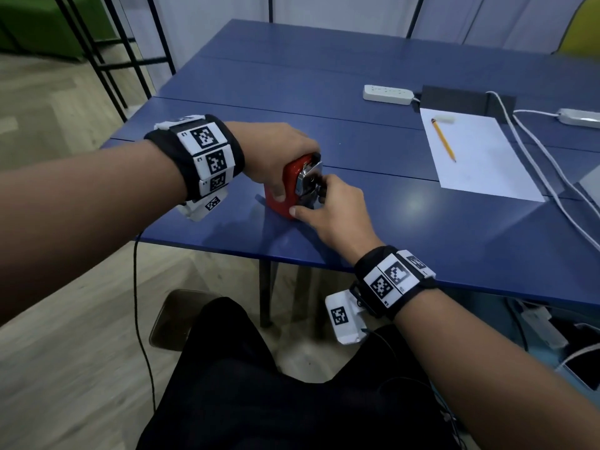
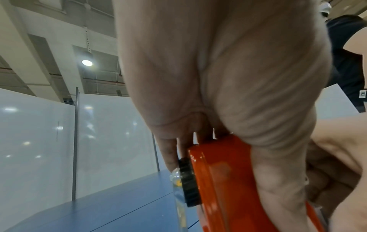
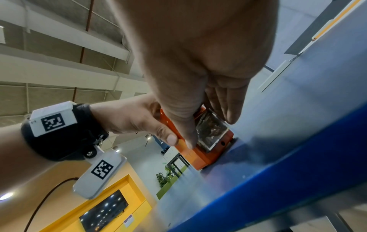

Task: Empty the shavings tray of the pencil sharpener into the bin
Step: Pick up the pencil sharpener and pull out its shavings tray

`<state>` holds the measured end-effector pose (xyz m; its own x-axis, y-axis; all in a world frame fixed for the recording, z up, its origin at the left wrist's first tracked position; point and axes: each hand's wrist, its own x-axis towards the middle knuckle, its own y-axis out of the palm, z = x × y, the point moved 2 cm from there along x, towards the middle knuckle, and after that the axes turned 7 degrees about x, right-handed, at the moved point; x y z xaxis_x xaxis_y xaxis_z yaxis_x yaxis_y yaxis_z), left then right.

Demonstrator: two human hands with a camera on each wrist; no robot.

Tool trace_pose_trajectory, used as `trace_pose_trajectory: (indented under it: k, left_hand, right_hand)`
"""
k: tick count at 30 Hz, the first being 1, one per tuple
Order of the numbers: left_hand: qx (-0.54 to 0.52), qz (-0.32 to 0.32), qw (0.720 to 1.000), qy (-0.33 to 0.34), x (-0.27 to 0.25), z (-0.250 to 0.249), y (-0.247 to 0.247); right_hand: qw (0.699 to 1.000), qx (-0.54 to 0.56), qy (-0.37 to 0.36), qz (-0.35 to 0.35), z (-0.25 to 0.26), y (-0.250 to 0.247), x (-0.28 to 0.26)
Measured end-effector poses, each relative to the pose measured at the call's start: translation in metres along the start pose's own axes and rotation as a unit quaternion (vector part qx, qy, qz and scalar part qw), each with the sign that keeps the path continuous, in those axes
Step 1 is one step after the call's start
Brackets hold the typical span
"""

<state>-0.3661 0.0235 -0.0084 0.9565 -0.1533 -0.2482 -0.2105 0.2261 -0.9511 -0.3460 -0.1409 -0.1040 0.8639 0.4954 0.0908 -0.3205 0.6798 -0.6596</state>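
Note:
A red pencil sharpener [image 1: 276, 203] stands near the front edge of the blue table [image 1: 422, 228]. My left hand [image 1: 297, 172] grips its body from above, thumb on the near side and fingers over the far side. My right hand [image 1: 308, 201] pinches the front end, hiding the tray in the head view. The right wrist view shows the clear shavings tray [image 3: 208, 141], full of dark shavings and seated in the sharpener [image 3: 200, 157], between the thumb and fingers of my right hand [image 3: 210, 133]. In the left wrist view my left hand [image 2: 224, 164] wraps the sharpener [image 2: 218, 204].
A white sheet of paper [image 1: 480, 164] with a yellow pencil [image 1: 443, 139] lies at the right. Behind it are a white power strip [image 1: 388, 94], a dark box [image 1: 467, 100] and white cables [image 1: 545, 164]. A brown stool [image 1: 172, 319] stands under the table.

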Motion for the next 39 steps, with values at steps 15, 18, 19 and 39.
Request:
trace_pose_trajectory:
  k: [15, 18, 19, 39]
  left_hand:
    - [-0.002, 0.001, 1.0, -0.005, 0.004, 0.001, -0.001]
    - [-0.007, -0.002, 1.0, -0.008, 0.005, 0.002, -0.001]
    - [-0.007, -0.003, 1.0, -0.008, 0.005, 0.002, 0.0]
    - [0.004, -0.006, 1.0, -0.001, 0.003, -0.001, -0.002]
  right_hand:
    - [1.0, -0.003, -0.001, -0.004, -0.005, -0.004, 0.0]
    - [1.0, -0.005, 0.002, -0.001, -0.007, -0.006, -0.002]
    - [1.0, -0.007, 0.002, -0.001, -0.007, -0.007, -0.002]
    - [1.0, -0.01, -0.008, 0.007, 0.004, -0.003, -0.007]
